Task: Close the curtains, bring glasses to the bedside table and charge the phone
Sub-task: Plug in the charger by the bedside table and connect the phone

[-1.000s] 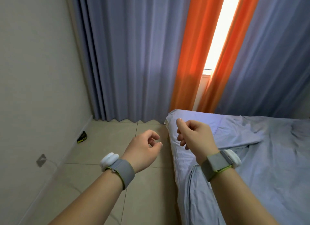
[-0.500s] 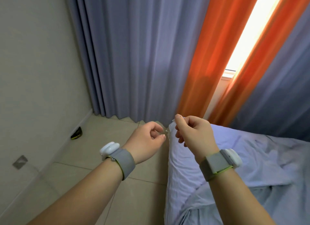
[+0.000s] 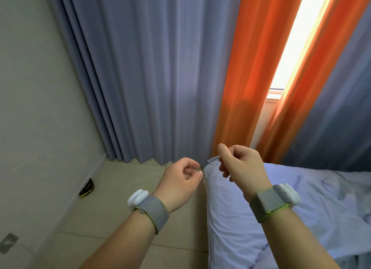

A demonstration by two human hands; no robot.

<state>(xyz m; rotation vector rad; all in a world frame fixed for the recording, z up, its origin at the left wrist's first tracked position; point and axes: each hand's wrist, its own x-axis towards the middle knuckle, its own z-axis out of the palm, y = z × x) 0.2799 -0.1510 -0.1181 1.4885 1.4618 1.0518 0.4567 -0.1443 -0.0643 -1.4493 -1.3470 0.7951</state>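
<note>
1. Both bare arms come up from the bottom edge toward the middle of the frame, the left forearm (image 3: 120,244) from the lower left and the right forearm (image 3: 297,240) from the lower right.
2. The left grip (image 3: 178,180) sits just left of centre, its back to the camera. Its fingers are curled in, the thumb tip is close to the index fingertip, and it holds nothing.
3. The right grip (image 3: 241,166) is slightly higher, just right of centre, with its thumb (image 3: 223,152) raised and the other fingers curled toward the palm, empty.
4. The two grips are near each other but apart.

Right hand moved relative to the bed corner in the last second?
Yes. The right hand has advanced up to the bed corner, toward the orange curtain; earlier it sat short of that corner.
</note>
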